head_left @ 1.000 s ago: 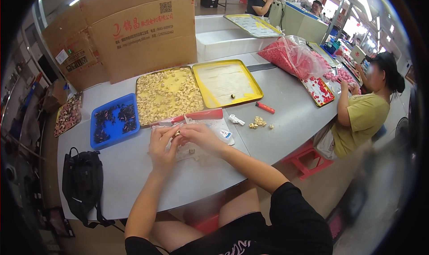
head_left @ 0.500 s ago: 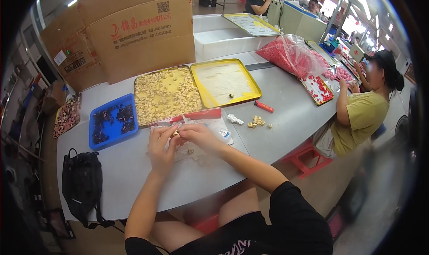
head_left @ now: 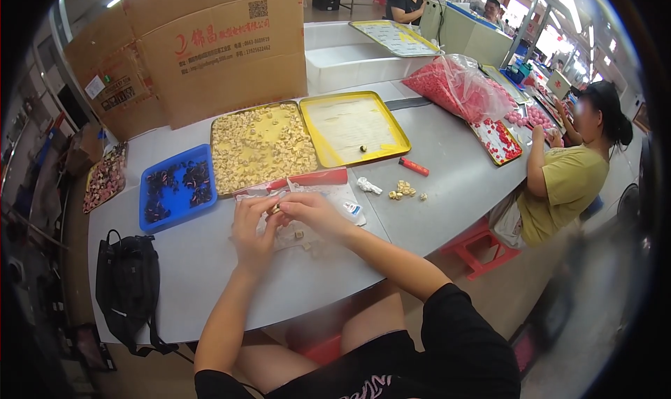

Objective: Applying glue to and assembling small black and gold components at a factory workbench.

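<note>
My left hand (head_left: 253, 226) and my right hand (head_left: 314, 216) meet above a plastic-covered work pad (head_left: 328, 191) with a red edge. Both have their fingers pinched on one small cream-and-gold piece (head_left: 277, 208), mostly hidden by the fingertips. A similar small cube (head_left: 299, 235) lies just below my right hand. Beside that hand, on the pad, rests a clear bottle (head_left: 351, 208) with a white and blue label. Past the pad, many cream pieces (head_left: 231, 137) are spread over a yellow tray (head_left: 267, 140).
Left stand a blue tray (head_left: 177, 193) of dark pieces and a black bag (head_left: 129, 280). Another yellow tray (head_left: 342, 130) holds one dark piece. Rightward lie white crumpled material (head_left: 368, 185), a red stick (head_left: 414, 166) and loose pieces (head_left: 402, 189). A co-worker (head_left: 570, 175) sits at right; a cardboard box (head_left: 224, 84) stands behind.
My fingers have shifted slightly around the small piece, and the view has moved a little. Both hands keep their place over the pad.
</note>
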A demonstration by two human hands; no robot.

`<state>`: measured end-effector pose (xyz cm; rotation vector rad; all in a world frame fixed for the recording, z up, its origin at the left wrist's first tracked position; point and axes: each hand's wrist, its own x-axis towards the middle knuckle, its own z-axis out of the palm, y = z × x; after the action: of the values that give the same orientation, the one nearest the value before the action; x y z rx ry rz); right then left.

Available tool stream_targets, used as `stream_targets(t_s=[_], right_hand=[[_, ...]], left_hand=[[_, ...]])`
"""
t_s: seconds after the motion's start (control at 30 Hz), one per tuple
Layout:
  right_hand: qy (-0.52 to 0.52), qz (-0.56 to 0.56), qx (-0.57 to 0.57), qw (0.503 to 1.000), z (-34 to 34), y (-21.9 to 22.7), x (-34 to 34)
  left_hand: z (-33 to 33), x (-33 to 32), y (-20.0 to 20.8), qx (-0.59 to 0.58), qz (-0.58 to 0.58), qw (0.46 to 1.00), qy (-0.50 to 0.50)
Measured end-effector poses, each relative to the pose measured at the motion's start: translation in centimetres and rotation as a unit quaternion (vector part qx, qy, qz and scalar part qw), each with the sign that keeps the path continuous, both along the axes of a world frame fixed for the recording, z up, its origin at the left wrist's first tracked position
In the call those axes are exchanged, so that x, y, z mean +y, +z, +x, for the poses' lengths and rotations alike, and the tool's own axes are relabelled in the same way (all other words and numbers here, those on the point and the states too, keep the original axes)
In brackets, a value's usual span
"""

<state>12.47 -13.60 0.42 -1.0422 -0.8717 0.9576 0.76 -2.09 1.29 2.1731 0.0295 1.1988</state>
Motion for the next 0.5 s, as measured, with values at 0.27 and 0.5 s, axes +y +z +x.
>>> stream_targets(t_s=[0.27, 0.5], right_hand=[[-0.013, 0.018, 0.01, 1.0, -0.15, -0.23, 0.18], [-0.009, 0.005, 0.003, 1.0, -0.1, -0.11, 0.05]], left_hand=[[0.03, 0.11, -0.13, -0.001, 0.001, 1.0, -0.001], [-0.04, 0.01, -0.11, -0.002, -0.001, 1.0, -0.002]])
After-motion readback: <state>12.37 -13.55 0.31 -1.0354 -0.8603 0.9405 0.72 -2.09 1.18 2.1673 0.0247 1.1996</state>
